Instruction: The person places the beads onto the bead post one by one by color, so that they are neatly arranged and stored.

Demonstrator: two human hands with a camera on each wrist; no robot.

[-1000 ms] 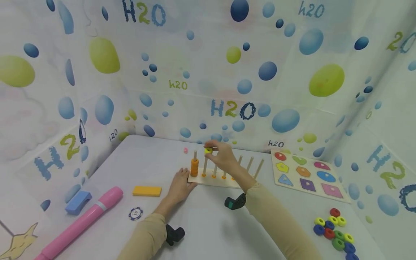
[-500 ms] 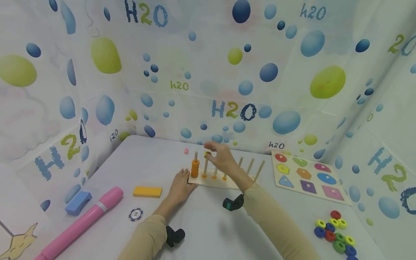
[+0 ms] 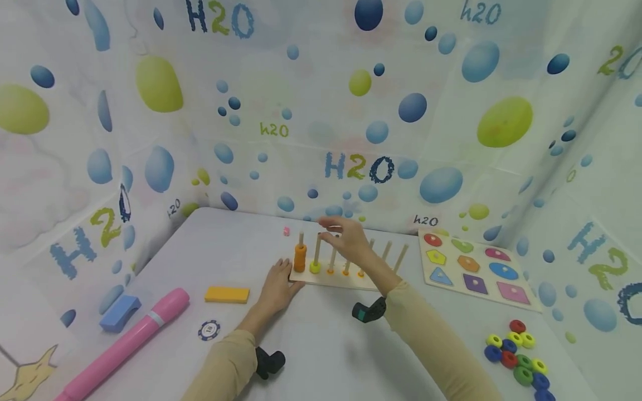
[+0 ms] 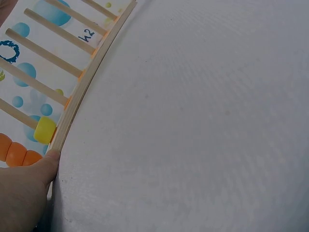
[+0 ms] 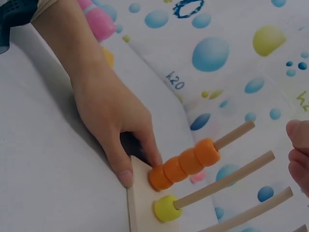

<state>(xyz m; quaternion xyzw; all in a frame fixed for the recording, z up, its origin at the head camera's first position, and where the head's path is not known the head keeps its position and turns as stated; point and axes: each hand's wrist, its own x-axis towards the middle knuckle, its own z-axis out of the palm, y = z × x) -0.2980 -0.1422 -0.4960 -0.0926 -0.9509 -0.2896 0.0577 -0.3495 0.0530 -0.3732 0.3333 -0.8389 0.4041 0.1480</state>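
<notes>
A wooden peg board (image 3: 333, 281) with a row of upright pegs lies in the middle of the head view. Several orange rings (image 3: 300, 258) are stacked on its leftmost peg. One yellow ring (image 5: 167, 208) sits at the foot of the second peg, down at the base. My left hand (image 3: 276, 287) grips the board's left end, the thumb along the near edge and the fingers round the far side, as the right wrist view shows. My right hand (image 3: 351, 240) is beside the top of the second peg, thumb and fingers apart with nothing between them.
Loose coloured rings (image 3: 509, 361) lie at the right. A shape puzzle board (image 3: 473, 271) lies behind them. On the left are a pink marker-shaped tube (image 3: 127, 342), a blue block (image 3: 120, 313), a yellow block (image 3: 227, 295) and a chip (image 3: 209, 330). A small pink piece (image 3: 286, 231) lies at the back.
The yellow ring has left my right hand and dropped down the second peg to the base. My right hand's fingers have spread and moved slightly right. My left hand stays on the board.
</notes>
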